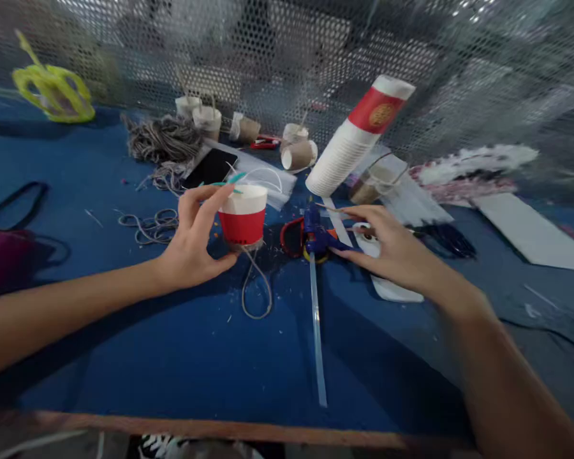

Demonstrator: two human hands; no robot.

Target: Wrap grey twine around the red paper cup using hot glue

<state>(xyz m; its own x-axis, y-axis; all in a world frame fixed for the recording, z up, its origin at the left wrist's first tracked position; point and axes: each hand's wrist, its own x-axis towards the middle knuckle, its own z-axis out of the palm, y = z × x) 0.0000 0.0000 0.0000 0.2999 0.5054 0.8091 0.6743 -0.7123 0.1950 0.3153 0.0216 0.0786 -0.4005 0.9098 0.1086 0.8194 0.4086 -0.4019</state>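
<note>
My left hand (198, 236) grips a small red-and-white paper cup (243, 220), its thumb low and its fingers at the rim. Grey yarn is wound around the cup's base, and a loose loop of yarn (257, 306) trails onto the table. Thin turquoise pieces (236, 178) show by the fingertips; what they are is unclear. My right hand (387, 245) has its fingers apart around the handle of a blue hot glue gun (314, 231), thumb close to the handle. A long clear glue stick (317, 331) sticks out of the gun toward me. Red-handled scissors (291, 237) lie partly beneath the gun.
A tall leaning stack of paper cups (347, 150) stands behind the glue gun. Grey yarn (165, 140), a phone (213, 167) and several small yarn-wrapped cups (299, 155) lie along the mesh screen (277, 57). A yellow basket-like piece (55, 95) sits far left.
</note>
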